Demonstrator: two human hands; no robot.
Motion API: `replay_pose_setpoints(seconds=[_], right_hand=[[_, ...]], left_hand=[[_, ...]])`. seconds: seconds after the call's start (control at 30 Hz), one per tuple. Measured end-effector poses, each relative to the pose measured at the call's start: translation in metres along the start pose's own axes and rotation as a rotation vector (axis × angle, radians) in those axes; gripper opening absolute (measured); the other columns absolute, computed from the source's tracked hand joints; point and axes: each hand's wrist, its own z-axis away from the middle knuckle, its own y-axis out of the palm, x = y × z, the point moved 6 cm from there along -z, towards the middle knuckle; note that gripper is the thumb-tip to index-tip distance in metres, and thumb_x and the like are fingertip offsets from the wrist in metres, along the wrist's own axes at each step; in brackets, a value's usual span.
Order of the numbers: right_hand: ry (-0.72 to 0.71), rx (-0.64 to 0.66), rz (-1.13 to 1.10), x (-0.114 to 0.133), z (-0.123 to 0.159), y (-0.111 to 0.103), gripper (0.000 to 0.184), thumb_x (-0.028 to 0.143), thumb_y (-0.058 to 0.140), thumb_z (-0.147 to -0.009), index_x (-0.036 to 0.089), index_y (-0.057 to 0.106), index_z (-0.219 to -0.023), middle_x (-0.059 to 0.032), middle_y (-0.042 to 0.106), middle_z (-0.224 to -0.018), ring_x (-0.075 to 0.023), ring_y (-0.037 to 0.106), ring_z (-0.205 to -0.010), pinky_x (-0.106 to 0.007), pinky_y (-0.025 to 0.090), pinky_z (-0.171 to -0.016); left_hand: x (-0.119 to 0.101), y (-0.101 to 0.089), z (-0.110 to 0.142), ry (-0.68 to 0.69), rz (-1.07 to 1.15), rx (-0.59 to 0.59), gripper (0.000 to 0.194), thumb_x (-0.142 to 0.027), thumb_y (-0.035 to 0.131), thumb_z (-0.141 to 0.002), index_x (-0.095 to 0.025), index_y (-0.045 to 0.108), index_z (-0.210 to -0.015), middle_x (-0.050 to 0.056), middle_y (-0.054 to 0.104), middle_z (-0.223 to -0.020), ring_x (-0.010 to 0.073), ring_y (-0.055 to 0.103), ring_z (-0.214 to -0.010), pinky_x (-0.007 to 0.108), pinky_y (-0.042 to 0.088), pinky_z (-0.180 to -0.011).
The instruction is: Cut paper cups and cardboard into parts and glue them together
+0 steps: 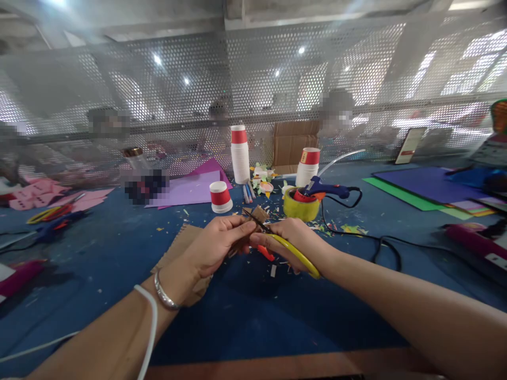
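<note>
A person works a small piece of brown cardboard [260, 213] with scissors [298, 253] over a blue tabletop [317, 322], the 2 bare hands nearly meeting. The left hand [217, 240] is closed in a pinch, thumb against fingers, with the cardboard caught at its fingertips and jutting just past them, toward the right hand [295, 240]. That hand is curled around the scissors' yellow and orange handles, the dark blades pointing to the left fingertips and lying against the cardboard; how far the blades are parted cannot be told.

A larger brown sheet [174, 248] lies beneath the left wrist, which wears a silver bracelet [164, 293]. Just beyond the left hand stands a red-and-white paper cup [220, 196], with a tall stack of cups [240, 161] farther out. Markers [248, 191] lie straight ahead of the grip. Just beyond the right hand sits a yellow roll of tape [301, 208], a blue glue gun [327, 189] resting on top. Paper scraps [273, 271] are strewn around the hands.
</note>
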Motion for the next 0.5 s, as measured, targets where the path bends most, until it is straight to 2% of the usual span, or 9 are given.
replay_pose_setpoints(seconds=[0.23, 0.4, 0.5], right_hand=[[-0.004, -0.088, -0.064, -0.003, -0.001, -0.001, 0.046, 0.059, 0.059, -0.086, 0.020, 0.053, -0.062, 0.0027, 0.050, -0.046, -0.0115, 0.051, -0.034, -0.021, 0.036, -0.037], [-0.050, -0.199, -0.199, -0.012, -0.004, -0.007, 0.035, 0.052, 0.063, -0.085, 0.021, 0.055, -0.070, 0.0050, 0.050, -0.048, -0.0109, 0.051, -0.034, -0.020, 0.035, -0.035], [-0.084, -0.213, -0.282, -0.012, -0.004, -0.007, 0.031, 0.047, 0.066, -0.083, 0.021, 0.055, -0.072, 0.0074, 0.048, -0.047, -0.0098, 0.049, -0.033, -0.018, 0.033, -0.033]], left_hand=[[0.000, 0.002, -0.002, 0.006, 0.046, -0.036, 0.021, -0.031, 0.069, -0.084, -0.013, 0.066, -0.075, 0.000, 0.063, -0.066, 0.0073, 0.052, -0.055, 0.021, 0.037, -0.054], [-0.003, 0.003, 0.000, 0.050, 0.065, -0.066, 0.014, -0.024, 0.060, -0.087, -0.014, 0.066, -0.079, 0.002, 0.066, -0.069, 0.0101, 0.056, -0.060, 0.022, 0.040, -0.058], [-0.001, 0.004, 0.001, 0.052, 0.014, -0.062, 0.011, -0.024, 0.057, -0.089, -0.016, 0.063, -0.084, 0.001, 0.067, -0.068, 0.0110, 0.057, -0.058, 0.024, 0.040, -0.058]])
